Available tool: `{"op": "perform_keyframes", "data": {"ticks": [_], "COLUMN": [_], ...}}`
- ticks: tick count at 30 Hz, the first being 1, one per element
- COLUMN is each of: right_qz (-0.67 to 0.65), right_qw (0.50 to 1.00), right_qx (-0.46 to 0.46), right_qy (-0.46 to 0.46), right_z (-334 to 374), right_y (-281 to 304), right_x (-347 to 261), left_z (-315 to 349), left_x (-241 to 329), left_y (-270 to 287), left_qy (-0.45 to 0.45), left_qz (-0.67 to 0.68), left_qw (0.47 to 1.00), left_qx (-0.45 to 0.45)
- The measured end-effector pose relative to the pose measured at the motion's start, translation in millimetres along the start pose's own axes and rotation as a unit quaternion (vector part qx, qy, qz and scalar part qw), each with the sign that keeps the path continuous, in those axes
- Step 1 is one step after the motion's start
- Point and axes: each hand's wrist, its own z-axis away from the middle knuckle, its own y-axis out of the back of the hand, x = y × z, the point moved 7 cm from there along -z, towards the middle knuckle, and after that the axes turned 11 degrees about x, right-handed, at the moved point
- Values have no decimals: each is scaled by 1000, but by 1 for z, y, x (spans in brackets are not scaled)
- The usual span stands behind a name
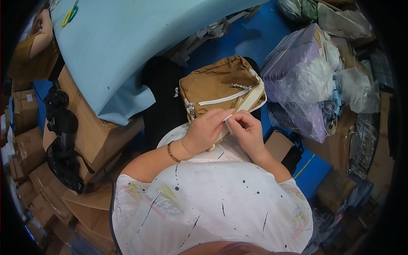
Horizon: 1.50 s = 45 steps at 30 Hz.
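A tan-brown fabric bag [219, 78] with white zip trim and patterned cord pulls rests on my lap. A cream webbing strap [251, 98] crosses its right side and runs down beneath my hands. At the bag's near edge my left hand [208, 131] is closed, thumb and forefinger pinching a small white strip [228, 117]. My right hand [246, 131] meets it there, its fingertips also pinched on the strip. Fingers hide most of that piece, so whether it joins the strap I cannot tell.
Light blue sheeting [106, 46] drapes over a table, with yellow-green scissors [70, 16] on it. Black straps [63, 127] lie on a cardboard box [95, 140] at left. Plastic-wrapped purple bundles [293, 76] stand at right. Another person's arm [41, 36] shows at far left.
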Motion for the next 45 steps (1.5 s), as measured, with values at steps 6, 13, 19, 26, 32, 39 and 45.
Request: {"op": "perform_keyframes", "data": {"ticks": [6,13,19,26,32,39,45], "right_qz": [-53,-79,-125,-161,-260,-90,-164], "right_qw": [989,976,976,962,919,993,971], "right_qx": [-55,-53,-40,-42,-41,1,-24], "right_qy": [-125,-196,-171,-215,-294,-75,-173], "right_z": [1,0,9,17,18,18,11], "right_y": [1,6,5,9,5,14,13], "right_x": [7,15,24,23,33,27,42], "left_z": [0,1,2,4,4,6,2], "left_x": [12,25,28,30,27,27,30], "left_y": [4,3,2,0,-1,-1,-3], "left_qy": [-53,-122,-140,-181,-173,-167,-160], "left_qz": [-35,-71,-101,-99,-94,-99,-94], "left_qw": [998,990,985,978,980,981,983], "left_qx": [15,16,13,5,-2,23,4]}}
